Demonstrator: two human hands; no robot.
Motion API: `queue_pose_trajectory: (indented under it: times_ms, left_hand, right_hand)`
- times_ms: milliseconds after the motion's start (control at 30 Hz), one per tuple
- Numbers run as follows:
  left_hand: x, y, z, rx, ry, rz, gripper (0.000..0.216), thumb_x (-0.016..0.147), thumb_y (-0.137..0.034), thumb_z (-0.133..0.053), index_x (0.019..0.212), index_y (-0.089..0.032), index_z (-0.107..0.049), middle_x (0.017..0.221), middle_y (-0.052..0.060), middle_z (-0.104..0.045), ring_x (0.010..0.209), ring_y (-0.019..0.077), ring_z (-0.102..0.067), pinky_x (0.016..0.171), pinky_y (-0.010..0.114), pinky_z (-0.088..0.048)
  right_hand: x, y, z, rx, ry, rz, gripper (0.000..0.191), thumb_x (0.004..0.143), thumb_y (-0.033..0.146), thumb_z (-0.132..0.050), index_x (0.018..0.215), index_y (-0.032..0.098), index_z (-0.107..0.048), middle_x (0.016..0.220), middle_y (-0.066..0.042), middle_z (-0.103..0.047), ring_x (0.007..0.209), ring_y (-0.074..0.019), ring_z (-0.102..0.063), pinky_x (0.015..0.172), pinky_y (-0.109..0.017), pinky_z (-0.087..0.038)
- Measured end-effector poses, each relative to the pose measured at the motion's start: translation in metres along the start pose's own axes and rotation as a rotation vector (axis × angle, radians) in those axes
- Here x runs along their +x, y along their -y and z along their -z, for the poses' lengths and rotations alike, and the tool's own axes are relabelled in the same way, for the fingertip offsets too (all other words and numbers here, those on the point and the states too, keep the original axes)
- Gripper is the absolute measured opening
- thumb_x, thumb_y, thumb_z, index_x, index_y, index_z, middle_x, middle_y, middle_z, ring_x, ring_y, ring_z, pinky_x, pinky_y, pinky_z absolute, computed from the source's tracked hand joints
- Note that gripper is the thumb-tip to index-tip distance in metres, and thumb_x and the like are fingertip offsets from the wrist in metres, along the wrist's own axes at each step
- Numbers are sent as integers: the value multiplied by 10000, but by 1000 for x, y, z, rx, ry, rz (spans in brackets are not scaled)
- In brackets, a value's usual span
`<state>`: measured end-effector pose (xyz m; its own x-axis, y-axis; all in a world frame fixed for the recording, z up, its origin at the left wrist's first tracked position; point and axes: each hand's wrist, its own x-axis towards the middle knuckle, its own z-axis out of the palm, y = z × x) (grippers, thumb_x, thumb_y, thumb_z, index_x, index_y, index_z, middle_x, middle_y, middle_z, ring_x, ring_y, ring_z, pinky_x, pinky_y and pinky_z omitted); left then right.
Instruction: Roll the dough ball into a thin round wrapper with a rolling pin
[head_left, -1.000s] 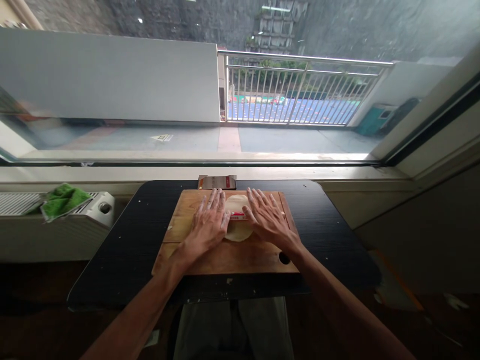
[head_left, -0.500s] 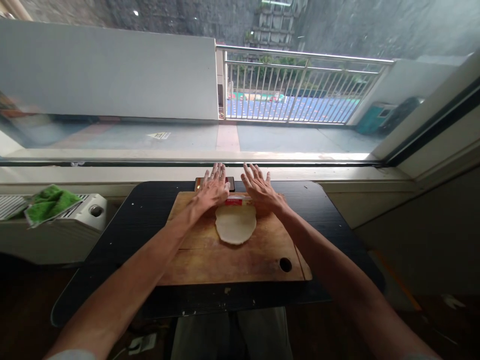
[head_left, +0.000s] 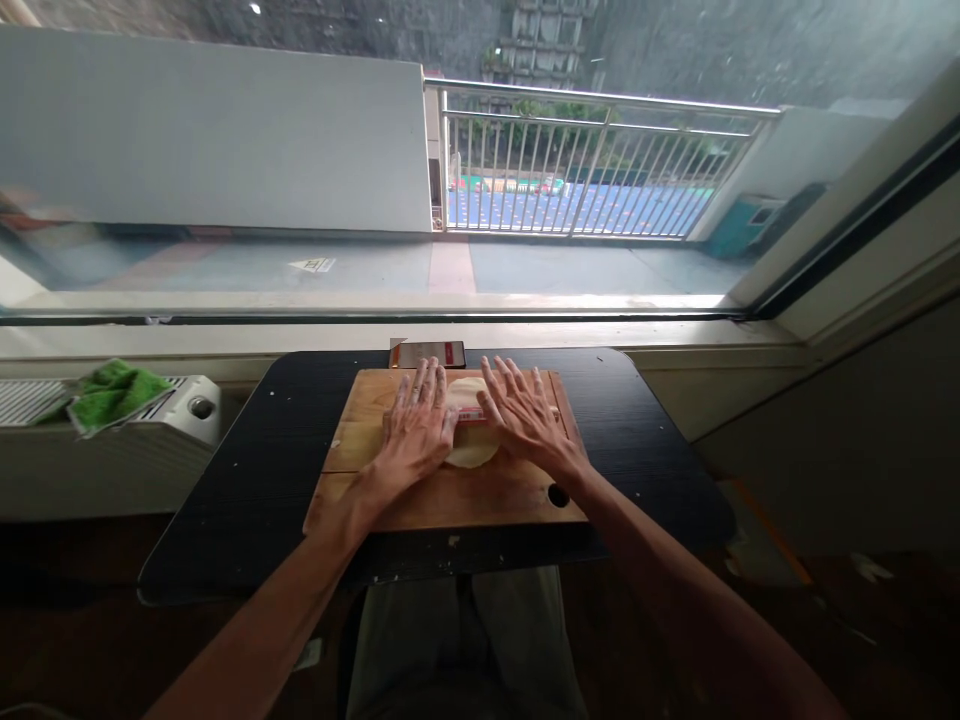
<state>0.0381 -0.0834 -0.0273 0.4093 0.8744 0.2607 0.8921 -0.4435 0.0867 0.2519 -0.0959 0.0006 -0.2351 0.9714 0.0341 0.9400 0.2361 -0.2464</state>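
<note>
The dough (head_left: 471, 456) is spread on the board (head_left: 450, 510), nearer to its far edge. The roller (head_left: 472, 415) seems pressed by the left hand (head_left: 417, 430) and right hand (head_left: 526, 420), both laid flat, nothing gripped. If pressure is put unequally, one side could be overthinned.

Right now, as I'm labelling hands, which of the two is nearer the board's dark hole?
The right hand: its wrist is close by the dark hole, while the left hand is farther off, at the left edge of the dough.
</note>
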Motion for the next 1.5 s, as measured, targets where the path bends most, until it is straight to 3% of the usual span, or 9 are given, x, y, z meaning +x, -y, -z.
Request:
queue_pose_trajectory:
  times_ms: [267,433,567,833,967,1100,1267,1400,1500]
  left_hand:
    - [57,14,-11,-15,42,44,766,1137,-397,-291,1800,-26,-189,1882,195,-182,1776,324,-123,1450,559,-148]
    - [78,21,-13,-13,101,105,767,1145,-416,-252,1790,-4,-212,1883,194,-167,1776,310,-128,1452,551,-146]
    - [70,18,-10,1,94,74,763,1139,-415,-276,1794,-27,-227,1877,192,-210,1774,320,-146,1449,571,-152]
    - [35,10,-2,12,92,41,762,1138,-402,-269,1797,-25,-207,1875,197,-227,1772,331,-158,1443,575,-172]
    - [39,13,1,21,89,53,756,1136,-397,-273,1783,-8,-244,1868,200,-254,1770,324,-174,1445,559,-172]
    - [57,21,-1,19,101,73,757,1135,-385,-247,1766,33,-262,1869,212,-234,1773,321,-162,1447,545,-163]
    - [78,32,-7,-29,143,108,775,1127,-420,-284,1786,-14,-249,1864,193,-259,1768,331,-187,1437,584,-181]
    - [71,28,-5,-44,171,100,777,1110,-411,-331,1784,-28,-273,1861,190,-272,1764,334,-202,1435,568,-191]
    - [48,18,1,-27,183,107,751,1116,-377,-306,1764,3,-305,1848,210,-303,1754,329,-245,1431,541,-210]
  right_hand:
    - [60,-20,7,48,17,-3,724,1188,600,-105,1854,319,-70,1925,-53,-16,1778,-331,-24,1391,-731,-12]
    - [87,-26,9,78,32,-20,708,1193,560,-85,1855,312,-89,1916,-76,-40,1775,-352,-58,1370,-783,-79]
    - [74,-21,7,57,76,-38,716,1194,557,-143,1856,287,-123,1907,-113,-90,1767,-392,-94,1354,-813,-102]
    - [19,1,-1,-8,13,-78,733,1188,612,-157,1853,306,-136,1915,-66,-160,1773,-348,-101,1398,-720,-13]
    - [29,0,2,-14,18,-92,720,1190,601,-175,1851,316,-163,1911,-64,-172,1773,-360,-89,1390,-740,-4]
    - [59,-10,7,20,70,-84,716,1191,603,-136,1853,330,-135,1912,-78,-137,1767,-379,-93,1375,-777,-72]
    - [89,-20,8,68,144,-95,729,1187,600,-117,1856,312,-133,1903,-109,-137,1760,-408,-113,1349,-820,-102]
    - [76,-15,7,35,124,-77,727,1188,592,-151,1856,304,-139,1900,-102,-162,1755,-416,-157,1356,-800,-154]
    - [46,-3,6,6,98,-67,722,1193,603,-183,1850,302,-185,1899,-95,-201,1758,-378,-180,1384,-753,-104]
